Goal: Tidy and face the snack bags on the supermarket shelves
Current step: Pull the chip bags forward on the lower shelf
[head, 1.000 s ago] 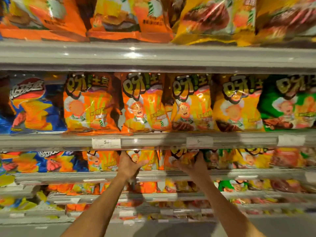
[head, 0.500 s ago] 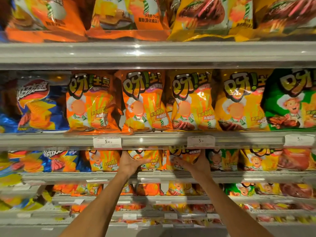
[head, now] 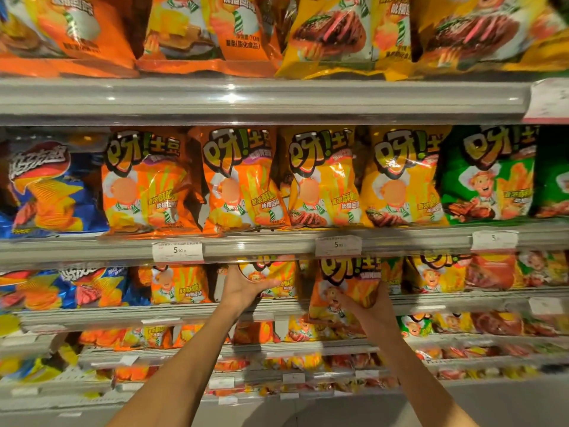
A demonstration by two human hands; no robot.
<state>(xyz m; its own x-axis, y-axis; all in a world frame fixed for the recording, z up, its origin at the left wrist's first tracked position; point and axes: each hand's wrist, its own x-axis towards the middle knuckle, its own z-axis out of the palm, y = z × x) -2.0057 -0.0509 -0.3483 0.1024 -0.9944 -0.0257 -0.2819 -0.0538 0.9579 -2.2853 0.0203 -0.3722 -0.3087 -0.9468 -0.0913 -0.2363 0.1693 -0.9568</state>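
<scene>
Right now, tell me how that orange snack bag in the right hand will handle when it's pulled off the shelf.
The orange snack bag looks puffed, so it is probably light. Its glossy film may slip in the right hand. The wrinkles suggest that it crumples easily, so the contents could be crushed.

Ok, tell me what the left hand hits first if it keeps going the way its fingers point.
The left hand points up and into the shelf, and its fingers already touch the orange snack bag there. Pushed on, it would probably press that bag back against whatever stands behind it; that depth is hidden.
</scene>
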